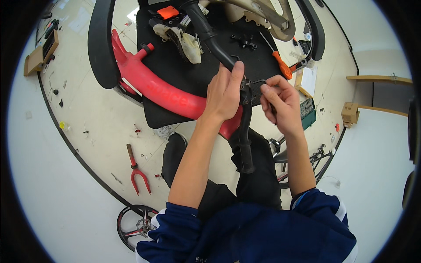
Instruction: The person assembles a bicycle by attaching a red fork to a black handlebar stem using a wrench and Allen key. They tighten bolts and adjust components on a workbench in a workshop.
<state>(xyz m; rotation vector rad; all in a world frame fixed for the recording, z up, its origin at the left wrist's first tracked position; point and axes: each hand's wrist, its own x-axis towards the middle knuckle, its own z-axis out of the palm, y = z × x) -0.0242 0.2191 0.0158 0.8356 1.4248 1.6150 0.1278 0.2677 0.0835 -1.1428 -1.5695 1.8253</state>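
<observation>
A black bicycle handlebar (pixel 216 47) with rubber grips runs from the chair's far side down to between my knees. My left hand (pixel 220 94) is wrapped round its middle, next to the black stem clamp (pixel 246 93). In my right hand (pixel 283 103) is an L-shaped hex key (pixel 259 81), pinched between thumb and fingers. Its short end meets the clamp; whether it sits in a bolt is too small to tell. Beneath the left wrist lies a red bicycle frame (pixel 164 91), resting across the front of the black chair seat (pixel 153 115).
On the seat are an orange-handled screwdriver (pixel 282 65), small black parts (pixel 244 41), a dirty whitish part (pixel 190 47) and a beige metal piece (pixel 280 24). Chair armrests (pixel 103 44) rise at both sides. A red fork (pixel 139 176) and a wheel (pixel 125 228) are at left.
</observation>
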